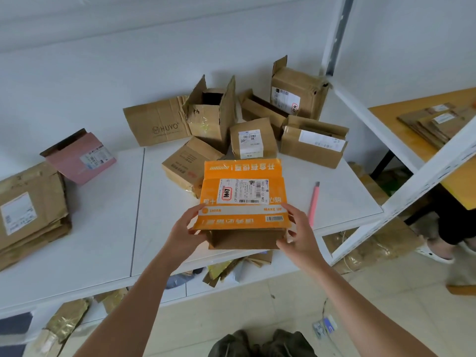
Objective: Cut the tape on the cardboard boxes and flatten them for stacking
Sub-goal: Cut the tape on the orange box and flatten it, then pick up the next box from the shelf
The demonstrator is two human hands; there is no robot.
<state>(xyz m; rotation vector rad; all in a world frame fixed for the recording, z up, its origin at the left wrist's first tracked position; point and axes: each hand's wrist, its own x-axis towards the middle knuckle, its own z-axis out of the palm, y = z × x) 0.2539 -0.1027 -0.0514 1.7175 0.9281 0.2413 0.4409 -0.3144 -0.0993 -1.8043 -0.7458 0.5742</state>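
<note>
An orange cardboard box [242, 194] with a white shipping label hangs over the near edge of the white table [103, 228], its brown bottom flap hanging down. My left hand [183, 233] grips its left side, thumb on top. My right hand [298, 233] grips its right side. A pink utility knife [314, 202] lies on the table just right of the box, touched by neither hand.
Several brown boxes [252, 140] crowd the back of the table, some open. A stack of flattened cardboard [28, 210] and a pink box [79, 157] sit at left. A white shelf frame [401, 181] stands at right, with another person's legs [453, 228] behind it. Tape scraps litter the floor.
</note>
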